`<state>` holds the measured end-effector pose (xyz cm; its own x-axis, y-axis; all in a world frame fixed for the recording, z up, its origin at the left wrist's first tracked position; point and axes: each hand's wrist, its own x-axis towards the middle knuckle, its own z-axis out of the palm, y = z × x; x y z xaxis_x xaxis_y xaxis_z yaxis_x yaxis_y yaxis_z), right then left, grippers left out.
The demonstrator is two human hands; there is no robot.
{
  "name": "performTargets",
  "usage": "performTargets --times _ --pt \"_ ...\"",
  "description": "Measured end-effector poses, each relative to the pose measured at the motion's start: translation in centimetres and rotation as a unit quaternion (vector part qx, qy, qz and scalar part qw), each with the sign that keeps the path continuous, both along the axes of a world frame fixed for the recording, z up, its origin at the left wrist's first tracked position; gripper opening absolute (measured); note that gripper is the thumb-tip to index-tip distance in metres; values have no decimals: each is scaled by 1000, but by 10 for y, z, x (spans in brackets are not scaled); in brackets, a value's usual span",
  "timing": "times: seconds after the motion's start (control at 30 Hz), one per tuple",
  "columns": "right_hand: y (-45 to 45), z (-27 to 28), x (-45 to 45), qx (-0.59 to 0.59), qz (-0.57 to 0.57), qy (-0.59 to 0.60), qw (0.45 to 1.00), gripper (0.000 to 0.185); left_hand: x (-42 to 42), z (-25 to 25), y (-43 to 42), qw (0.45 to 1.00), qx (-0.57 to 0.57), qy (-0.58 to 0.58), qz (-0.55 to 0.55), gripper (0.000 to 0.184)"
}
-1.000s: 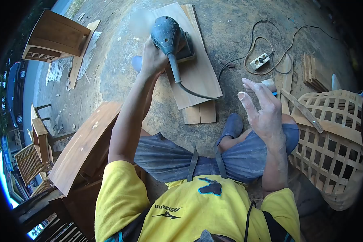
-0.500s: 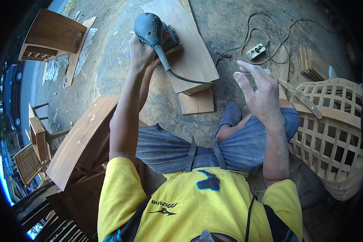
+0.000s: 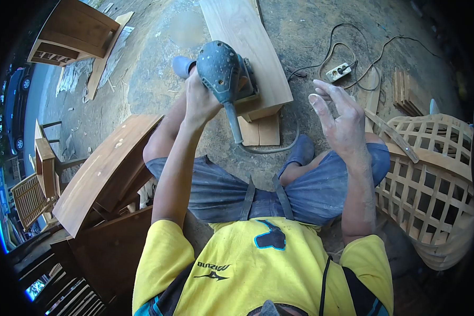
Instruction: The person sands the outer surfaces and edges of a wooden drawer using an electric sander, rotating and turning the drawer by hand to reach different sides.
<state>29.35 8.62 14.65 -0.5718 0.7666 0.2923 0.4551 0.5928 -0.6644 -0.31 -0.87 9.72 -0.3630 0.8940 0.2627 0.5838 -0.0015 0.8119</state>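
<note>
The left hand (image 3: 201, 100) is wrapped around the sander (image 3: 216, 68), most likely to keep it steady. The sander is over the near left edge of the long board (image 3: 247, 42); I cannot tell if its flat bottom touches the wood. Its round top points away from the person, and its cord end points back toward their lap, so its long line runs mostly front to back. The board's long line runs away too, leaning left at the far end. Wood (image 3: 260, 130) sits under the board, probably to lift it off the floor (image 3: 321, 47). The right hand (image 3: 342, 118) is up near the right knee, thumb and fingers apart, with nothing seen in it.
</note>
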Motion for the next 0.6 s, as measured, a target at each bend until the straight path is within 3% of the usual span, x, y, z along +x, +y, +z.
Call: performTargets --times 0.13,0.2,0.27,0.3,0.33,0.4,0.43,0.53,0.6 --pt "-1 -2 5 -40 -1 7 999 38 -14 -5 29 996 18 -71 44 42" --pt "2 1 1 -60 12 14 998 41 12 -4 14 998 50 19 31 46" --pt "3 7 -9 -139 49 56 988 57 40 -11 2 989 129 74 12 49" --pt "6 20 -17 -148 85 22 985 71 49 -10 -1 991 108 76 4 52" --pt "8 34 -29 -141 95 15 985 71 56 -10 -1 994 84 76 -6 56" --pt "13 53 -54 -155 130 -121 972 85 61 -11 12 995 87 39 8 64" --pt "18 52 -69 -65 136 -158 976 98 59 -12 24 993 100 52 33 62" --pt "36 52 -126 10 100 -263 959 97 44 -22 52 991 101 43 71 69" --pt "54 49 -164 16 84 -285 955 89 31 -20 57 995 62 60 52 84"
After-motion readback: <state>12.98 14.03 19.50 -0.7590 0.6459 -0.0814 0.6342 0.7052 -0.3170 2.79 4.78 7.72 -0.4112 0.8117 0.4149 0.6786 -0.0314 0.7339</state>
